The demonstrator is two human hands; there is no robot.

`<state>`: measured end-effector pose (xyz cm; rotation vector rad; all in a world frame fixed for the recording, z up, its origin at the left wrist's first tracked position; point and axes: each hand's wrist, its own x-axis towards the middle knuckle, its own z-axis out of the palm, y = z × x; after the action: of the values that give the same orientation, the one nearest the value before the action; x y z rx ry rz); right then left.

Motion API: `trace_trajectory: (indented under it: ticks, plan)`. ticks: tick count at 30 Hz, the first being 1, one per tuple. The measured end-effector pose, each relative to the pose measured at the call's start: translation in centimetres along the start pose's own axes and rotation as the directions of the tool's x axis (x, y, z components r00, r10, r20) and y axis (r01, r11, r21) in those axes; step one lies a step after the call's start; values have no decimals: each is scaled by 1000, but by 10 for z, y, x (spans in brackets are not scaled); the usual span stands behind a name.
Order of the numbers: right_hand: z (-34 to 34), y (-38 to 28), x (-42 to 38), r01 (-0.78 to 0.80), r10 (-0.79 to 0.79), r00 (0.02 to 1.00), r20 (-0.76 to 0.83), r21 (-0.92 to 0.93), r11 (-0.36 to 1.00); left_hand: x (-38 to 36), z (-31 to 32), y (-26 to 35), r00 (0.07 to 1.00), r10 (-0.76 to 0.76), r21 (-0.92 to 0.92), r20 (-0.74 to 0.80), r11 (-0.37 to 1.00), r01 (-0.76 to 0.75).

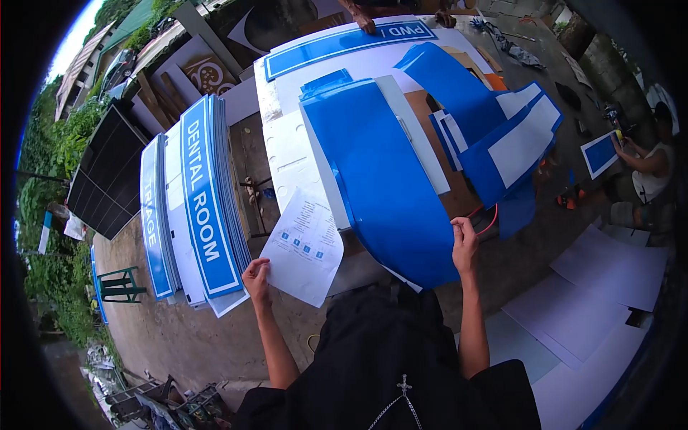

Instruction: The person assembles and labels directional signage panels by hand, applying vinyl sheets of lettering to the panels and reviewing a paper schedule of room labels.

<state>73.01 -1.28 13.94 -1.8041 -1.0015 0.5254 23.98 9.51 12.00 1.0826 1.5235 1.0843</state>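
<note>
Between the fingers of my left hand [256, 278] is the corner of a white printed sheet of paper [304, 247] with lines of text and small blue icons. My right hand [464, 240] pinches the edge of a large blue vinyl sheet [390, 172]. That sheet lies over white panels [412, 132] on the table and hangs over its near edge towards me. More blue vinyl pieces [494, 154], some with white backing showing, are heaped to the right. To the left of the paper stands a stack of signs [203, 193], the front one reading "DENTAL ROOM".
Beside that stack is a "TRIAGE" sign [152, 218]. Another person's hands [365, 24] rest near a "PWD" sign [351, 46] at the far side. At right, a person [648, 161] holds a small blue panel [602, 154]. White sheets [566, 315] lie at lower right; a green stool [120, 284] stands left.
</note>
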Motion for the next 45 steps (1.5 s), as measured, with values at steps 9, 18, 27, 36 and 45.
trace_trajectory:
  ticks: [9, 18, 27, 36, 45]
  plan:
    - [21, 1, 3, -85, 86, 993, 78, -18, 996, -51, 72, 84, 963, 150, 452, 224, 860, -239]
    - [6, 26, 36, -189, 227, 943, 241, -173, 967, -91, 73, 97, 992, 123, 538, -27, 838, -90]
    - [-8, 18, 65, -19, 91, 887, 453, -161, 987, -163, 168, 46, 966, -33, 548, -255, 819, 173]
    - [-3, 0, 67, -780, 193, 436, 879, 263, 568, -176, 273, -26, 941, -212, 259, -262, 924, 281]
    - [4, -6, 59, -678, 81, 497, 864, 328, 658, -207, 263, -16, 974, -158, -124, -164, 983, 139]
